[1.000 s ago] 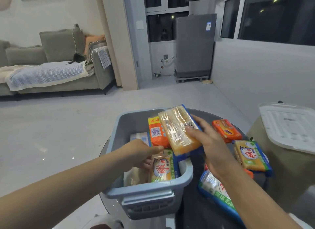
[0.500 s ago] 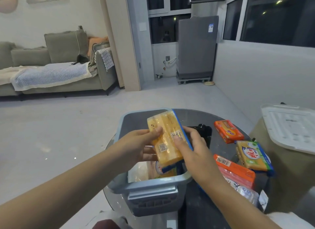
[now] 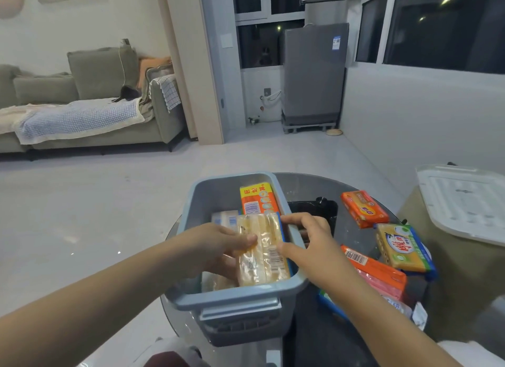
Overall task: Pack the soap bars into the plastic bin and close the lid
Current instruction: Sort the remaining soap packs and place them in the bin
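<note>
A grey-blue plastic bin [image 3: 207, 199] stands on a round glass table. Inside it lies a clear-wrapped pack of yellow soap bars [image 3: 262, 250], flat on top of other packs. My left hand [image 3: 218, 243] holds its left edge, thumb on top. My right hand [image 3: 308, 241] touches its right edge at the bin's rim. An orange soap pack [image 3: 258, 199] stands at the bin's far end, with a white pack [image 3: 225, 219] beside it. The white lid [image 3: 464, 202] lies off to the right.
On the table to the right of the bin lie an orange soap bar [image 3: 363, 208], a yellow-green pack [image 3: 401, 247], an orange-pink pack [image 3: 379, 275] and a blue-edged pack [image 3: 330, 303]. A dark object [image 3: 317, 208] sits behind my right hand. The lid rests on a tan surface [image 3: 464, 271].
Both hands lowered the yellow soap pack from upright above the bin to flat inside it. The camera view tilted slightly down.
</note>
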### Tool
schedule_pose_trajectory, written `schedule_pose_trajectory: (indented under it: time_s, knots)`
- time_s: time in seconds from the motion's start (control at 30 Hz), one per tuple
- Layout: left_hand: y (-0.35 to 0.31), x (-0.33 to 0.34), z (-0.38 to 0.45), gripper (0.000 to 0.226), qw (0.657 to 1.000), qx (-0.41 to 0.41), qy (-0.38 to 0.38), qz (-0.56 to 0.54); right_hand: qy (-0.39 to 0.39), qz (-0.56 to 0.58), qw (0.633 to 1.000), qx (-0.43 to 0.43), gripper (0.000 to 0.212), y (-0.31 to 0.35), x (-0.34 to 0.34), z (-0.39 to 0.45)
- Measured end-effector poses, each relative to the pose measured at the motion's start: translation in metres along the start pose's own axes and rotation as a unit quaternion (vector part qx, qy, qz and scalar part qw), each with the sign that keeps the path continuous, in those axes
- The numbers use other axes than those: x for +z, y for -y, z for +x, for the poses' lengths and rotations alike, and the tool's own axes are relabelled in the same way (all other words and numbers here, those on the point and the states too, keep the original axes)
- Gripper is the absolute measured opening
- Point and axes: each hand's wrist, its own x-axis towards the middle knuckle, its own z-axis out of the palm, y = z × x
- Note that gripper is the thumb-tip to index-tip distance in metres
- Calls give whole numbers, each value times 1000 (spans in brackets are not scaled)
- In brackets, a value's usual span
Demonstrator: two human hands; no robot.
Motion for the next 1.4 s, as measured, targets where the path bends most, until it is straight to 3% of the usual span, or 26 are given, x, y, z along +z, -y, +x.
schedule_pose_trajectory:
  time_s: [0.13, 0.27, 0.67, 0.93, 1.13, 1.3, 1.4]
  knots:
    - [-2, -1, 2, 37, 996, -19, -21, 85, 29, 45, 998, 34, 59, 0, -1, -2]
    - [-6, 3, 4, 33, 979, -40, -42, 196, 44, 94, 992, 68, 59, -1, 1, -4]
    - [-8, 25, 5, 36, 991, -62, -85, 80, 50, 126, 989, 56, 56, 5, 4, -11]
    - [-5, 27, -3, 48, 977, -43, -109, 178, 47, 98, 993, 45, 50, 2, 0, -10]
    - [-1, 29, -21, 43, 966, 67, -178, 175, 28, 82, 996, 34, 41, -4, -11, -17]
    - [-4, 61, -38, 39, 928, 229, -261, 133, -11, 39, 999, 32, 29, -12, -37, -23]
    - [-8, 91, -43, 28, 914, 295, -265, 85, -24, 18, 999, 21, 24, -20, -55, -29]
